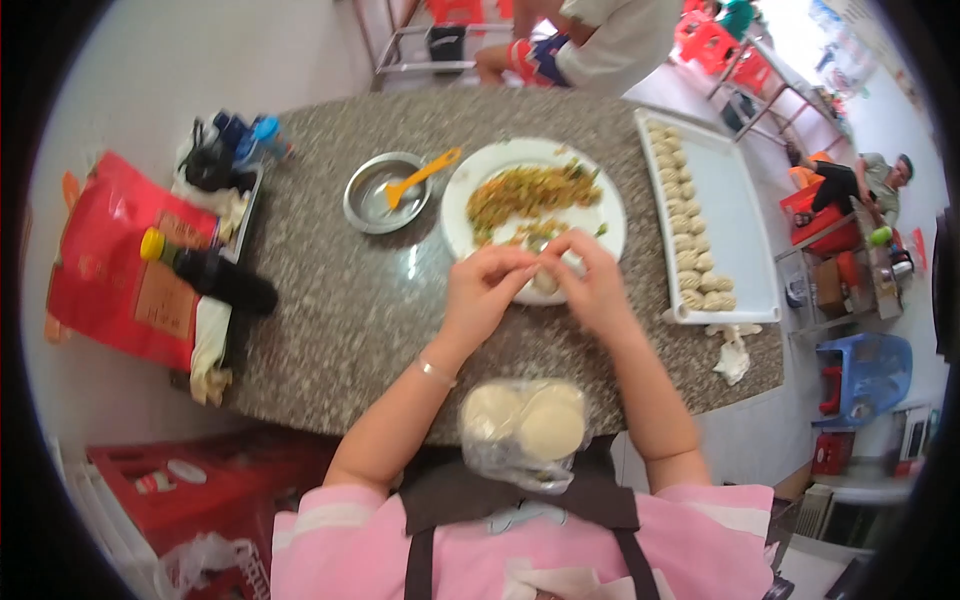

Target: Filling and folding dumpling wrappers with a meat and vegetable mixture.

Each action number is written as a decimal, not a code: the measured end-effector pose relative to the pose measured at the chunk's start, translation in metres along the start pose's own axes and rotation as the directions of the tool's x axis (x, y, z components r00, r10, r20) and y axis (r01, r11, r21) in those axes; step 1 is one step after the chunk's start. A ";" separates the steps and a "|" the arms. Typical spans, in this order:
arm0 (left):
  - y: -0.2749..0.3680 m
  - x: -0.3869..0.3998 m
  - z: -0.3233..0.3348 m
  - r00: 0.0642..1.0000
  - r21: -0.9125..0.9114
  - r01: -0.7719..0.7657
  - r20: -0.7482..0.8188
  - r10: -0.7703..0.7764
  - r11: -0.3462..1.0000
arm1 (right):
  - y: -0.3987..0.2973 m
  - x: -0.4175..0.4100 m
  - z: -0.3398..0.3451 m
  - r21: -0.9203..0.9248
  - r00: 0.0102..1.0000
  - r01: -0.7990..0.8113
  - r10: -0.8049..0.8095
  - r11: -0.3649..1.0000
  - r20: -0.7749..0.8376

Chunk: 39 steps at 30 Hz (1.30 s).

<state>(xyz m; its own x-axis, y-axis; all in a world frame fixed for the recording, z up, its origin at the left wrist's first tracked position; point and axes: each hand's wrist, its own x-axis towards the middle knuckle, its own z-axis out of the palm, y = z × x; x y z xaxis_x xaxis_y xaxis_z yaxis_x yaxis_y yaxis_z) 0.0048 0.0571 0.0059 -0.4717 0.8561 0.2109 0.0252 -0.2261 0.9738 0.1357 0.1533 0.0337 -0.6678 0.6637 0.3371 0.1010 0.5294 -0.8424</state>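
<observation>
Over the near rim of a white plate (pixel 455 199), my left hand (pixel 491 289) and my right hand (pixel 589 281) meet, fingertips pinching a small dumpling (pixel 545 282) between them. Chopped vegetable filling (pixel 525 193) lies on the plate. Left of it stands a metal bowl (pixel 367 206) with an orange-handled spatula (pixel 424 178) leaning in it. Stacked round dough wrappers (pixel 551 427) in clear plastic lie at the table's near edge, between my forearms. To the right, rows of pleated dumplings (pixel 682 225) fill the left side of a white tray (pixel 739 225).
A dark bottle with a yellow cap (pixel 217 274) and a red bag (pixel 120 262) are at the left of the stone table (pixel 337 315). A crumpled white thing (pixel 731 360) lies below the tray. People (pixel 622 45) are beyond the table and at far right.
</observation>
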 end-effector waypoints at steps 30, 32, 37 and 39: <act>-0.010 -0.001 0.000 0.956 -0.506 0.284 0.219 -0.197 0.814 | 0.001 0.000 0.011 -0.026 0.995 0.054 -0.056 0.998 -0.088; -0.007 -0.003 0.001 0.949 -0.568 0.301 0.258 -0.182 0.766 | 0.000 0.000 0.008 0.044 0.997 -0.005 0.008 0.999 -0.077; -0.001 -0.002 -0.003 0.888 -0.635 0.443 0.406 -0.215 0.633 | 0.010 0.002 -0.009 0.501 0.989 -0.139 0.098 0.854 0.107; -0.001 0.000 -0.006 0.868 -0.630 0.477 0.445 -0.218 0.612 | 0.016 0.004 -0.014 0.454 0.981 -0.150 0.074 0.878 0.181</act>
<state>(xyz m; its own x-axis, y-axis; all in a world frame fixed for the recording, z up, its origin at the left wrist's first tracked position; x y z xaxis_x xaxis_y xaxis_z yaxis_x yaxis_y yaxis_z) -0.0008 0.0544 0.0043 -0.0225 0.9997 0.0089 -0.7652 -0.0229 0.6434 0.1445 0.1719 0.0271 -0.7807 0.5947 0.1920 -0.1456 0.1257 -0.9813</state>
